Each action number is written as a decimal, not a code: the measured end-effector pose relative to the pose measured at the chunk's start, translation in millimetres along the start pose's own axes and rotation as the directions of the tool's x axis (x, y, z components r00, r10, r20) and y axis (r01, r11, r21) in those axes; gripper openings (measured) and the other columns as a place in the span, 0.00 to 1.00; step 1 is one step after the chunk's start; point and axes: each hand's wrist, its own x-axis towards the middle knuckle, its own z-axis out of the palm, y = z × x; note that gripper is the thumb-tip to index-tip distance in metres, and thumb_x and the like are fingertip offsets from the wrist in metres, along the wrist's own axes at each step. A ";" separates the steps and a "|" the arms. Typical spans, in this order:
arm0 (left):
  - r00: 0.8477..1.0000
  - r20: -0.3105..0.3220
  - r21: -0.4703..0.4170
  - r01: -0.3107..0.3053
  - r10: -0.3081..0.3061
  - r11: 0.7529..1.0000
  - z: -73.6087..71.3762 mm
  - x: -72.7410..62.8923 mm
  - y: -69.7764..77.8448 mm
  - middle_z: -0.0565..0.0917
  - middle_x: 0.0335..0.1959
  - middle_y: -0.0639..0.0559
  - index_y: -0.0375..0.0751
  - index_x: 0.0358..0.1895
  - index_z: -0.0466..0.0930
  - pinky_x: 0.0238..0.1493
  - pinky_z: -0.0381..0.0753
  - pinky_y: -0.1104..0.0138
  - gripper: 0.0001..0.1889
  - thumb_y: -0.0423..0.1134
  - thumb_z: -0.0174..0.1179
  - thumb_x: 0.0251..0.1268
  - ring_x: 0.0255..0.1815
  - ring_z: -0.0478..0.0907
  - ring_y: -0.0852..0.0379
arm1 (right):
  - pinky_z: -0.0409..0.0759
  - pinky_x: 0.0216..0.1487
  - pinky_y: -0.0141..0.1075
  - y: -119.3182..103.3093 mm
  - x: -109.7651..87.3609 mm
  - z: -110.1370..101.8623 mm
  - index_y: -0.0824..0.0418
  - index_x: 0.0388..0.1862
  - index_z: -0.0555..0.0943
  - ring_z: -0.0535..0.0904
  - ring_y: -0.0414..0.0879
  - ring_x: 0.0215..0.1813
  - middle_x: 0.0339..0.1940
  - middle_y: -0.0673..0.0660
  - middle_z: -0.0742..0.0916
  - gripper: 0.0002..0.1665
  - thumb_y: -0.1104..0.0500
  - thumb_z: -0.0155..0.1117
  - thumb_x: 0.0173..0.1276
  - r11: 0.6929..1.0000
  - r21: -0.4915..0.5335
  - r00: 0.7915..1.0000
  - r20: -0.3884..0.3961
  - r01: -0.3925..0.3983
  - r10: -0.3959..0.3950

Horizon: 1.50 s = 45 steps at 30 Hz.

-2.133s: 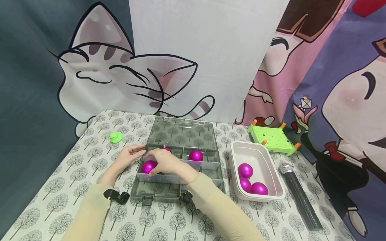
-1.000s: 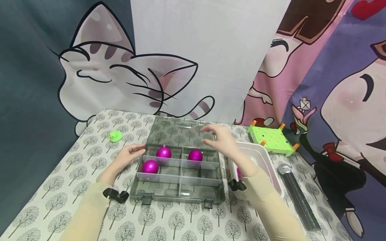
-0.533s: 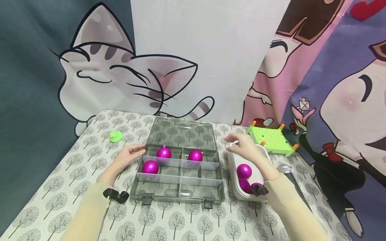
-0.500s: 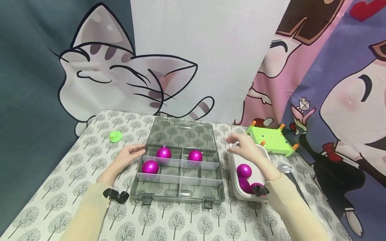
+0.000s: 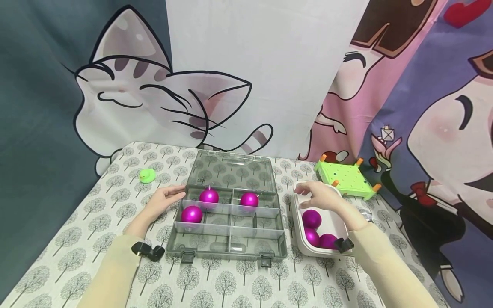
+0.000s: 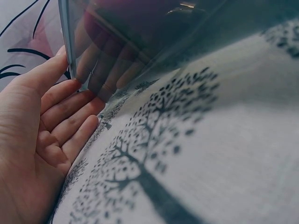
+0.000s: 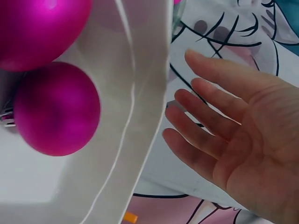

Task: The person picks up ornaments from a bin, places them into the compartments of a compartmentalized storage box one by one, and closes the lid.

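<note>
A clear grey divided box [image 5: 227, 248] lies with its lid [image 5: 233, 171] folded back. Two magenta bauble ornaments sit in its far row, and another bauble [image 5: 191, 214] is in the middle row on the left. My left hand [image 5: 163, 200] rests with relaxed fingers against the box's left side; the left wrist view shows its fingertips [image 6: 88, 100] at the clear wall. Over the far part of the white bin [image 5: 299, 239] hovers my right hand [image 5: 321, 197], fingers parted, holding nothing. Three baubles lie in the bin, one bauble [image 5: 312, 219] nearest that hand.
An upturned green toy table [image 5: 346, 179] with orange legs stands behind the bin. A microphone [image 5: 366, 214] is mostly hidden by my right forearm. A green rubber duck [image 5: 147, 176] sits at the far left. Printed curtains hang behind the tree-patterned tablecloth [image 5: 225, 282].
My right hand left a bauble in the middle row's left compartment, then moved right across the box lid to above the white bin. My left hand has stayed at the box's side.
</note>
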 end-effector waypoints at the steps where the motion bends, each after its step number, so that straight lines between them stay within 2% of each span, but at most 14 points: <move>1: 1.000 0.001 -0.001 0.002 -0.002 1.000 -0.1 -0.2 0.2 0.73 0.65 0.33 0.31 0.67 0.67 0.68 0.69 0.45 0.27 0.43 0.58 0.71 0.63 0.74 0.34 | 0.82 0.53 0.52 1.4 0.1 0.4 0.64 0.48 0.81 0.84 0.57 0.49 0.46 0.60 0.87 0.23 0.59 0.76 0.52 1.000 0.004 1.000 0.015 0.007 -0.008; 6: 1.000 0.002 -0.002 0.004 -0.004 1.000 0.1 0.2 -0.1 0.73 0.65 0.33 0.31 0.67 0.67 0.68 0.69 0.45 0.27 0.43 0.58 0.71 0.63 0.74 0.34 | 0.83 0.53 0.50 7.9 1.4 2.9 0.63 0.44 0.81 0.84 0.57 0.48 0.44 0.59 0.86 0.22 0.59 0.77 0.51 0.998 0.024 0.998 0.042 0.053 -0.053; 10: 1.000 0.000 -0.003 0.009 -0.009 1.000 0.3 0.1 -1.9 0.73 0.65 0.32 0.31 0.67 0.67 0.69 0.68 0.45 0.28 0.43 0.58 0.71 0.64 0.74 0.34 | 0.83 0.52 0.49 9.4 1.3 3.3 0.60 0.42 0.81 0.84 0.54 0.47 0.42 0.56 0.87 0.20 0.58 0.77 0.51 0.998 0.028 0.997 0.048 0.054 -0.055; 14: 1.000 -0.003 0.008 0.008 -0.008 1.000 0.4 0.2 -1.4 0.73 0.66 0.32 0.31 0.68 0.67 0.68 0.69 0.45 0.28 0.43 0.58 0.71 0.64 0.74 0.34 | 0.84 0.51 0.50 10.3 -0.6 3.3 0.61 0.42 0.80 0.85 0.56 0.46 0.42 0.58 0.87 0.20 0.60 0.77 0.51 0.998 0.047 0.997 0.063 0.042 -0.045; 19: 1.000 -0.011 0.049 0.015 -0.015 0.999 -0.4 -1.0 2.6 0.74 0.65 0.34 0.32 0.67 0.68 0.65 0.75 0.50 0.27 0.44 0.58 0.71 0.62 0.76 0.36 | 0.85 0.50 0.49 13.4 -3.0 4.6 0.65 0.48 0.80 0.85 0.56 0.45 0.41 0.58 0.87 0.25 0.61 0.77 0.51 0.998 0.049 0.997 0.065 0.025 -0.028; 21: 0.999 -0.017 0.056 0.029 -0.028 0.998 -0.7 -1.3 3.2 0.75 0.64 0.35 0.34 0.67 0.69 0.57 0.82 0.54 0.27 0.45 0.58 0.70 0.61 0.77 0.38 | 0.85 0.49 0.48 14.5 -3.8 5.0 0.66 0.47 0.80 0.85 0.56 0.45 0.40 0.57 0.87 0.25 0.61 0.77 0.50 0.998 0.051 0.997 0.064 0.027 -0.030; 23: 0.999 -0.019 0.069 0.031 -0.030 0.997 -0.7 -1.6 3.0 0.76 0.64 0.35 0.34 0.67 0.69 0.56 0.82 0.55 0.27 0.46 0.58 0.70 0.60 0.78 0.38 | 0.86 0.47 0.47 15.6 -4.7 5.6 0.66 0.46 0.81 0.85 0.57 0.44 0.39 0.57 0.88 0.24 0.60 0.77 0.50 0.998 0.052 0.997 0.063 0.044 -0.047; 26: 1.000 -0.015 0.064 0.027 -0.027 0.998 -0.2 -1.3 1.6 0.75 0.64 0.34 0.34 0.67 0.70 0.59 0.80 0.50 0.28 0.46 0.58 0.70 0.61 0.77 0.37 | 0.86 0.45 0.46 16.7 -6.1 6.2 0.65 0.41 0.82 0.86 0.55 0.42 0.38 0.58 0.87 0.21 0.58 0.77 0.50 0.995 0.045 0.994 0.063 0.090 -0.093; 28: 1.000 -0.013 0.058 0.021 -0.020 0.998 0.1 -1.0 0.6 0.75 0.64 0.34 0.33 0.67 0.69 0.67 0.71 0.46 0.28 0.46 0.58 0.70 0.62 0.76 0.35 | 0.86 0.44 0.45 16.9 -7.0 6.0 0.66 0.41 0.82 0.85 0.54 0.41 0.38 0.58 0.87 0.21 0.58 0.77 0.50 0.994 0.050 0.992 0.072 0.102 -0.105; 36: 1.000 -0.016 0.055 0.015 -0.014 0.998 -0.2 0.0 -1.0 0.75 0.64 0.33 0.32 0.67 0.69 0.67 0.70 0.44 0.28 0.46 0.58 0.70 0.62 0.75 0.34 | 0.86 0.48 0.44 21.2 -5.5 5.7 0.67 0.44 0.81 0.85 0.55 0.45 0.42 0.60 0.87 0.23 0.60 0.78 0.50 0.998 0.056 0.986 0.164 0.019 -0.028; 45: 1.000 -0.011 0.036 0.000 0.000 0.999 1.0 -1.3 0.7 0.73 0.65 0.33 0.31 0.67 0.68 0.67 0.70 0.43 0.27 0.42 0.57 0.71 0.62 0.75 0.34 | 0.86 0.49 0.45 31.0 -6.0 7.6 0.72 0.46 0.79 0.85 0.59 0.46 0.44 0.66 0.86 0.26 0.61 0.77 0.51 0.995 0.103 0.964 0.266 0.002 -0.030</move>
